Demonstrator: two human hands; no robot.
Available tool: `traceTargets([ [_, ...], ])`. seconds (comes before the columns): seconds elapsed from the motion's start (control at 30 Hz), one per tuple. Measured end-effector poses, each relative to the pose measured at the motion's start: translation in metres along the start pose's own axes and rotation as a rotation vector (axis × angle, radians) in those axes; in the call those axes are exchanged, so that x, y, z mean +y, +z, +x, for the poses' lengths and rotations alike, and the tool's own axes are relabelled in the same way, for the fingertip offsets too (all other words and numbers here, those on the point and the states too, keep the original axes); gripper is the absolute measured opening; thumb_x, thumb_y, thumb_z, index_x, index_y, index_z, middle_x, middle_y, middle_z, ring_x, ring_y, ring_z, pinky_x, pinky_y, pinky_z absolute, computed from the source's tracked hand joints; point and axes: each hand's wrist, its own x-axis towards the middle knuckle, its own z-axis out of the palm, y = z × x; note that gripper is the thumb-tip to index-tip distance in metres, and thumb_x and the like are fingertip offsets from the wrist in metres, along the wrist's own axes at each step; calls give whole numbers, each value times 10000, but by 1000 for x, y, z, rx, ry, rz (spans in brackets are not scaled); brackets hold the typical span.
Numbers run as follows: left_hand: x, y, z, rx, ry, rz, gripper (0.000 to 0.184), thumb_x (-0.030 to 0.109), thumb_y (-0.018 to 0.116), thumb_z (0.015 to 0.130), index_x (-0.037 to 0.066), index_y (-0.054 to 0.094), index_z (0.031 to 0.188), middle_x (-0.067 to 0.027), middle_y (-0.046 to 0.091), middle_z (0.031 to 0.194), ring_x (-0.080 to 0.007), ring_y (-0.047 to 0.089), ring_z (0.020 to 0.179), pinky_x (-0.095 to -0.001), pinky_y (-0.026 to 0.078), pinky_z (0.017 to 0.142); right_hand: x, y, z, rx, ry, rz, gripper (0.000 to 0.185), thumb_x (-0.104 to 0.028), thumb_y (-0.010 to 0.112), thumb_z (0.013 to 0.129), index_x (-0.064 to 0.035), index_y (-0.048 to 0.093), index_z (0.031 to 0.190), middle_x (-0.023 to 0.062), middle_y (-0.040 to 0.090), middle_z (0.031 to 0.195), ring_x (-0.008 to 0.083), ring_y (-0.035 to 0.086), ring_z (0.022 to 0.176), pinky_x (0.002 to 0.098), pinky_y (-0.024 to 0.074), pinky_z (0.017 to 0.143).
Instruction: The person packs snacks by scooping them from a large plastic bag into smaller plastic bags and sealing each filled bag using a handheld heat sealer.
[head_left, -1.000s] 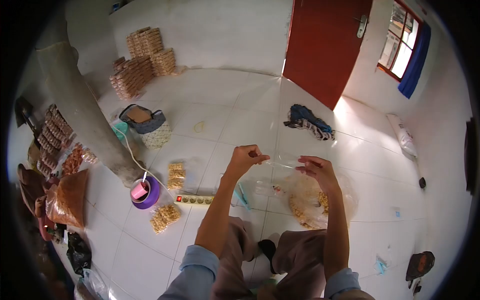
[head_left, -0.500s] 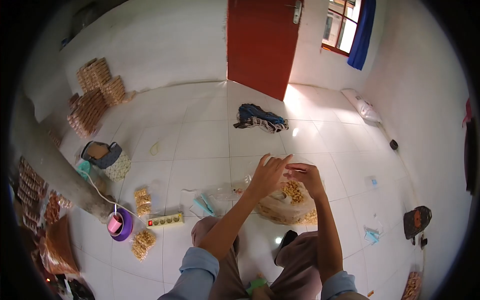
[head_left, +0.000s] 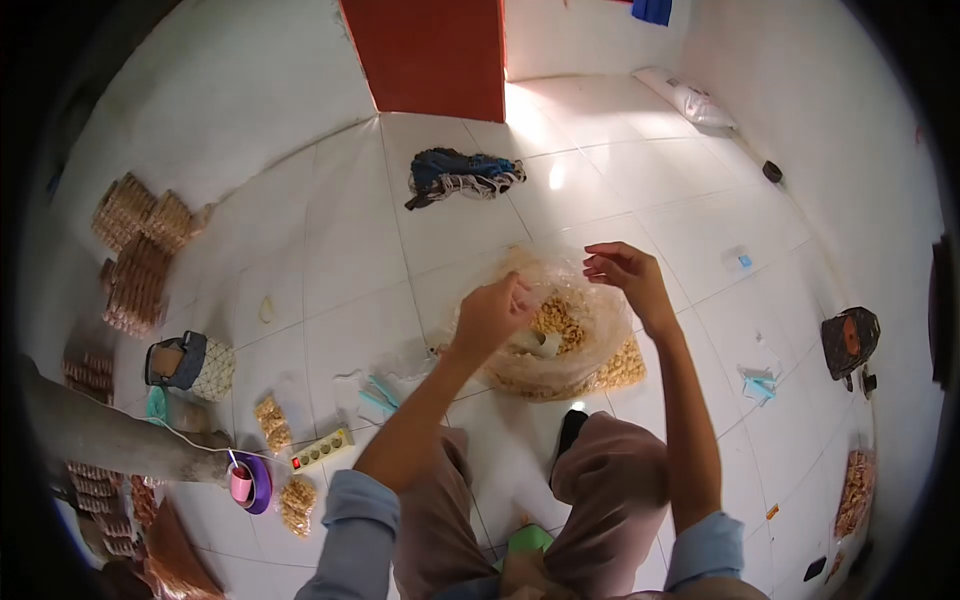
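A large clear plastic bag [head_left: 520,380] of small golden-brown snack pieces [head_left: 562,318] sits open on the floor before my knees. A pale, cup-like piece [head_left: 545,345] lies among the snacks. My left hand [head_left: 492,315] is over the bag's left side with its fingers curled in; it is slightly blurred, and anything inside the fingers is hidden. At the bag's upper right rim is my right hand [head_left: 628,280], fingers bent and thumb apart, with nothing visible held. I cannot tell whether either hand touches the plastic.
A light-blue tool [head_left: 380,396] lies left of the bag, and another blue tool [head_left: 760,386] to the right. Filled snack packets [head_left: 297,505], a power strip [head_left: 322,449] and a pink cup [head_left: 240,484] are lower left. Cloth [head_left: 465,178] lies ahead. Packed stacks [head_left: 137,285] stand left.
My hands have moved apart, the left to the left and the right slightly up and right. The view has tilted down and shifted, showing more of the bag's open mouth.
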Motion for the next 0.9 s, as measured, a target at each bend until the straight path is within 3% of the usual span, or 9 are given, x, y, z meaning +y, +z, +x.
traceTargets([
  [0.13,-51,25,16,-140,-88,40,264,216,689,717,61,562,888,-26,637,698,-149,624,618,-284,487,575,81,-18,31,-27,23,-461,182,-74,580,749,-45,659,911,79,665,838,140,618,707,270,503,664],
  [0.2,-103,68,15,-46,-178,-163,274,222,708,704,59,565,872,-35,634,692,-144,621,612,-280,486,580,219,-9,29,-122,-45,-624,151,-89,573,754,-54,653,877,117,649,763,220,615,676,317,498,658],
  [0.23,-102,76,11,-43,-180,-163,274,222,708,704,59,565,872,-35,634,692,-144,621,612,-280,486,580,215,-7,34,-117,111,-572,155,-72,601,735,-36,639,881,148,631,808,269,607,772,345,489,719],
  [0.3,-135,107,3,-95,-297,-257,274,222,711,702,55,562,861,-39,633,699,-134,618,613,-279,486,588,289,18,19,-320,134,-819,511,-49,681,653,12,501,1128,199,518,1099,348,487,1044,403,393,903],
  [0.43,-178,143,-14,-179,-321,-316,246,156,701,716,31,563,878,-48,614,789,-157,597,674,-264,467,619,352,39,12,-313,54,-950,681,-114,746,611,-10,412,1195,190,500,1098,351,483,1027,402,407,859],
  [0.63,-192,172,8,-384,32,-143,268,190,647,717,62,554,933,-79,586,1023,-267,577,875,-327,472,721,347,28,32,-387,-27,-1109,719,-192,807,531,-35,418,1115,179,487,1036,367,484,954,433,406,833],
  [0.77,-191,169,9,-559,-114,3,297,218,617,736,87,564,997,-95,583,1032,-266,574,912,-353,470,755,350,12,32,-399,187,-794,649,-211,787,602,-77,425,1124,196,449,1127,403,462,999,462,417,817],
  [0.83,-197,161,2,-663,-180,72,354,207,626,731,108,564,1065,-92,582,1039,-274,574,905,-348,472,763,347,18,40,-373,626,-360,618,-232,766,639,-69,420,1125,208,439,1158,414,458,1023,475,411,837],
  [0.9,-203,150,-10,-604,-106,66,366,205,633,728,106,562,1073,-87,583,1038,-271,580,889,-342,476,754,343,30,31,-375,466,-579,603,-219,757,647,-69,422,1125,203,457,1122,403,471,1008,465,426,822],
])
